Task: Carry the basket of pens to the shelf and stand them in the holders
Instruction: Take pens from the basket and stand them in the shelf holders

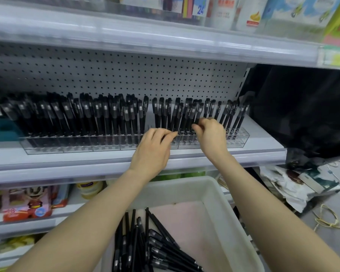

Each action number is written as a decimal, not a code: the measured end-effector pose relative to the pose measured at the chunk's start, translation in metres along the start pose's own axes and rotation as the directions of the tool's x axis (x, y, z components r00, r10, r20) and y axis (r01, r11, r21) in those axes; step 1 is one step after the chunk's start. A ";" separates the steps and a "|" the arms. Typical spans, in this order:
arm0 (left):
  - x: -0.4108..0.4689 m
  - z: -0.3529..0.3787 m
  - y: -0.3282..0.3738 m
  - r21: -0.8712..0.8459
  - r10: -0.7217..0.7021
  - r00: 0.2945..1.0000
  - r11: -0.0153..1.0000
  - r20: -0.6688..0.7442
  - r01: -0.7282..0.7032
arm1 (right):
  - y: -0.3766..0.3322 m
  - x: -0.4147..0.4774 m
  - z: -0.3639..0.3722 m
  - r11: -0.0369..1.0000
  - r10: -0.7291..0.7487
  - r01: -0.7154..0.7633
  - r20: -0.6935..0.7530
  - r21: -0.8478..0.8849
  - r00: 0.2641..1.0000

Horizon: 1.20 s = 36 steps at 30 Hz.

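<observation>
Several black pens [98,116] stand upright in clear plastic holders [71,147] along the middle shelf [67,161]. My left hand [155,148] reaches to the holder row, its fingertips pinched together at a pen's lower end near the middle. My right hand [210,134] is just to the right, fingers curled round a standing pen's barrel. Below, a white basket [222,211] with a pink lining holds several loose black pens [157,250] lying in a heap.
A pegboard back panel [126,75] rises behind the pens. The upper shelf [165,40] carries boxed stationery. A black bag [306,107] sits to the right of the shelf. Packaged goods [26,205] fill the lower shelf; papers and cord [302,185] lie on the floor.
</observation>
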<state>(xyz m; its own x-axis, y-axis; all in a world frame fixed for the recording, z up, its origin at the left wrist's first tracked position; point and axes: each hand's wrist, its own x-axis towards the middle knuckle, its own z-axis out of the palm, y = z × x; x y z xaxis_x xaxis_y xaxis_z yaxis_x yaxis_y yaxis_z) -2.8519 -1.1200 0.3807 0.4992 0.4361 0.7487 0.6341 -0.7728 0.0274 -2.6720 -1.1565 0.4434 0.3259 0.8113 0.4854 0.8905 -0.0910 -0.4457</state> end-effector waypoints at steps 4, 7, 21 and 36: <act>0.000 -0.001 0.001 0.012 -0.003 1.000 1.000 -0.006 0.003 | 0.002 -0.001 0.004 1.000 -0.005 0.006 -0.032 0.019 0.999; 0.000 0.000 0.001 0.024 -0.010 1.000 1.000 -0.007 0.010 | 0.005 -0.003 0.003 0.999 -0.028 0.029 -0.028 0.039 0.999; -0.002 0.002 0.001 0.028 -0.033 0.998 0.999 0.045 0.031 | 0.008 -0.161 0.071 0.997 0.053 0.000 0.722 -0.073 0.689; -0.002 -0.004 0.000 -0.034 -0.045 0.992 0.998 0.114 0.049 | 0.007 -0.174 0.070 0.939 0.266 -0.003 0.723 -0.343 0.637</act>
<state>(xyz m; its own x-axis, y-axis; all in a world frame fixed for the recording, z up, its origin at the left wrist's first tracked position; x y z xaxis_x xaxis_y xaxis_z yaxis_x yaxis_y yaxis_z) -2.8555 -1.1223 0.3815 0.5341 0.5202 0.6665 0.6372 -0.7658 0.0871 -2.7449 -1.2574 0.3033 0.2149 0.9104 -0.3536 0.9444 -0.2860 -0.1623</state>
